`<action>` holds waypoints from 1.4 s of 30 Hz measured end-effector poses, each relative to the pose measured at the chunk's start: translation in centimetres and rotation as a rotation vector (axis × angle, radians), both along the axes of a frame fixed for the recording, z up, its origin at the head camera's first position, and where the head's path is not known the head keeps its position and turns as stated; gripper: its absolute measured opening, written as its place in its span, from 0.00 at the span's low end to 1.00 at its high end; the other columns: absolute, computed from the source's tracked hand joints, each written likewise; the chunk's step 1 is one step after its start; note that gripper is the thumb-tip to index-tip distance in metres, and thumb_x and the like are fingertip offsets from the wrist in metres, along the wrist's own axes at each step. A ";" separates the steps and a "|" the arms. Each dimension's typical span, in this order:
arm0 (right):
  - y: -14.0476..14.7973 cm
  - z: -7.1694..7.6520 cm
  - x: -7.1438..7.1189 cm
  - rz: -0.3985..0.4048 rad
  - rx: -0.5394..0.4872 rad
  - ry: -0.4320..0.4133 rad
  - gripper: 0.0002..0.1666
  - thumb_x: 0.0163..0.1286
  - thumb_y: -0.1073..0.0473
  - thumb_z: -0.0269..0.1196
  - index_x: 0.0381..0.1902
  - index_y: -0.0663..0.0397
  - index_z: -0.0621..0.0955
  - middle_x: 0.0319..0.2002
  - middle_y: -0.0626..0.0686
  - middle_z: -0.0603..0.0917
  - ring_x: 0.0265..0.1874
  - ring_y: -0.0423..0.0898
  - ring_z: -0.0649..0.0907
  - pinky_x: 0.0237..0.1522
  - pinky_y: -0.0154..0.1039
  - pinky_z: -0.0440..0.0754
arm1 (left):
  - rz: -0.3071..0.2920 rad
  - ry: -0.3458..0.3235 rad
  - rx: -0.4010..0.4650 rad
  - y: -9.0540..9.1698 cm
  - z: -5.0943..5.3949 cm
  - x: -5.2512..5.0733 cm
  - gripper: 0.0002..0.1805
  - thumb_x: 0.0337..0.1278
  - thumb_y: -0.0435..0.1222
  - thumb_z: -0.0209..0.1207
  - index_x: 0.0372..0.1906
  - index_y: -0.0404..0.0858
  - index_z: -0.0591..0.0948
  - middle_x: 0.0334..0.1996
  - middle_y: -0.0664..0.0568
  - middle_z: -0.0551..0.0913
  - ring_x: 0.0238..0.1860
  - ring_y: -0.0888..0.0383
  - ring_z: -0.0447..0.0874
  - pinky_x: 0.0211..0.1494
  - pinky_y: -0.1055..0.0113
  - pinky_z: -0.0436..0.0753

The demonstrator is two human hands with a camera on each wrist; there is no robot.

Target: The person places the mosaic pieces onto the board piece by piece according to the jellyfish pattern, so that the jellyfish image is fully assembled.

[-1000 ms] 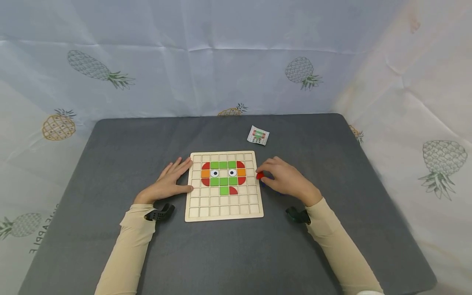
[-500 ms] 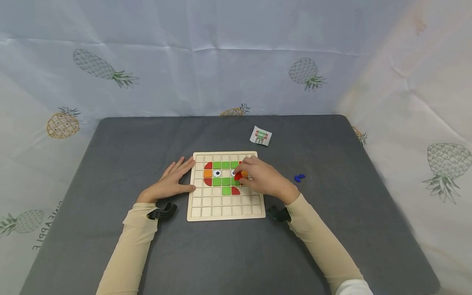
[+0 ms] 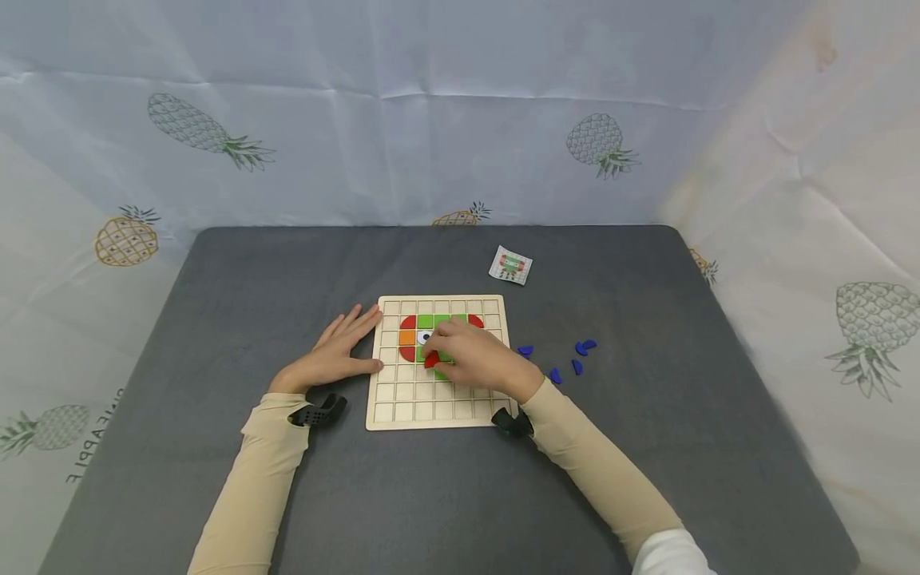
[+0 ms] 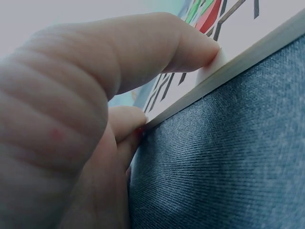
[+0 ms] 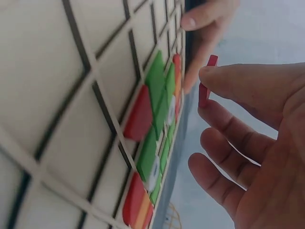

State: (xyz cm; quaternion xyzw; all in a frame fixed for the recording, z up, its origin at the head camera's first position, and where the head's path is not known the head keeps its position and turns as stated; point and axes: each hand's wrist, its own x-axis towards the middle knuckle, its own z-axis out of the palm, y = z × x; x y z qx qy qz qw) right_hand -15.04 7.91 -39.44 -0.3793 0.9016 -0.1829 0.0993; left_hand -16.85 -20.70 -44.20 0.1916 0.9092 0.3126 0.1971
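Observation:
A square wooden grid board [image 3: 404, 410] lies on the table, with red, green, orange and eye-patterned tiles set in its cells. My left hand [image 3: 327, 363] rests at the board's left edge, fingers spread and thumb on the rim. Over the board, my right hand [image 3: 480, 359] pinches a red tile [image 5: 204, 94] between thumb and index finger. In the right wrist view this tile is seen edge-on, apart from the board. That hand hides part of the pattern in the head view. A seated red tile [image 5: 139, 114] adjoins the green tiles [image 5: 156, 76].
Several blue half-round pieces [image 3: 556, 375] lie scattered right of the board. A small printed pattern card [image 3: 511, 265] lies behind it. The dark grey table [image 3: 431, 503] backs onto a pineapple-print cloth [image 3: 402, 144].
My right hand has carried the red tile leftward from the board's right edge to above its middle, uncovering the blue pieces. The left hand stays at the board's edge.

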 end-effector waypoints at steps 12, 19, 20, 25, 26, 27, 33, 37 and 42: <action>-1.4 -1.1 0.3 0.042 0.059 0.019 0.11 0.70 0.56 0.67 0.50 0.43 0.87 0.46 0.44 0.83 0.46 0.43 0.77 0.54 0.37 0.80 | 0.001 -0.006 0.006 0.2 0.0 -0.1 0.54 0.60 0.51 0.66 0.83 0.43 0.49 0.84 0.47 0.44 0.84 0.44 0.29 0.83 0.42 0.30; -1.4 -1.4 0.2 0.038 0.072 0.031 0.11 0.70 0.55 0.67 0.49 0.44 0.87 0.45 0.45 0.83 0.46 0.43 0.78 0.56 0.37 0.79 | 0.005 -0.009 0.002 0.2 0.2 -0.1 0.54 0.60 0.49 0.66 0.83 0.43 0.49 0.84 0.48 0.44 0.84 0.44 0.30 0.83 0.43 0.30; -1.4 -1.4 0.2 0.037 0.075 0.032 0.11 0.70 0.54 0.68 0.49 0.44 0.87 0.45 0.45 0.83 0.46 0.43 0.77 0.56 0.37 0.79 | 0.004 -0.008 0.004 0.2 0.2 -0.1 0.54 0.60 0.49 0.66 0.83 0.43 0.49 0.84 0.48 0.44 0.84 0.44 0.30 0.83 0.43 0.30; -1.5 -1.5 0.1 0.036 0.094 0.021 0.11 0.70 0.53 0.68 0.49 0.44 0.87 0.45 0.45 0.83 0.45 0.42 0.77 0.56 0.37 0.79 | 0.005 -0.010 0.004 0.2 0.3 -0.1 0.53 0.60 0.49 0.66 0.83 0.43 0.49 0.84 0.48 0.45 0.84 0.44 0.30 0.83 0.43 0.30; -1.5 -1.5 0.1 0.036 0.097 0.016 0.11 0.70 0.53 0.68 0.49 0.44 0.87 0.45 0.45 0.83 0.46 0.43 0.77 0.56 0.37 0.79 | 0.005 -0.011 0.004 0.2 0.3 -0.1 0.53 0.60 0.49 0.66 0.83 0.43 0.49 0.84 0.48 0.44 0.84 0.44 0.30 0.83 0.43 0.30; -1.5 -1.4 0.1 0.034 0.102 0.012 0.12 0.70 0.53 0.68 0.50 0.44 0.87 0.46 0.45 0.83 0.47 0.43 0.77 0.57 0.38 0.79 | 0.007 -0.012 0.004 0.3 0.3 -0.1 0.53 0.60 0.49 0.66 0.83 0.43 0.49 0.84 0.48 0.44 0.84 0.45 0.30 0.83 0.43 0.30; -1.3 -1.1 0.1 0.022 0.118 -0.021 0.16 0.69 0.52 0.68 0.53 0.45 0.86 0.50 0.46 0.83 0.53 0.44 0.78 0.62 0.39 0.79 | 0.012 -0.016 0.004 0.3 0.4 -0.1 0.53 0.60 0.49 0.66 0.83 0.43 0.49 0.84 0.47 0.44 0.84 0.44 0.30 0.83 0.43 0.30; -1.3 -1.0 0.2 0.019 0.112 -0.042 0.17 0.69 0.52 0.68 0.55 0.45 0.85 0.51 0.46 0.83 0.53 0.44 0.78 0.62 0.39 0.79 | 0.010 -0.015 0.009 0.2 0.3 -0.1 0.53 0.60 0.49 0.66 0.83 0.43 0.49 0.84 0.47 0.44 0.84 0.44 0.29 0.83 0.43 0.30; -1.3 -1.0 0.3 0.026 0.109 -0.070 0.18 0.70 0.53 0.68 0.56 0.45 0.85 0.53 0.46 0.83 0.55 0.45 0.78 0.63 0.40 0.79 | 0.005 -0.014 0.006 0.0 0.2 0.0 0.54 0.61 0.50 0.66 0.83 0.43 0.48 0.84 0.47 0.43 0.84 0.43 0.29 0.83 0.42 0.30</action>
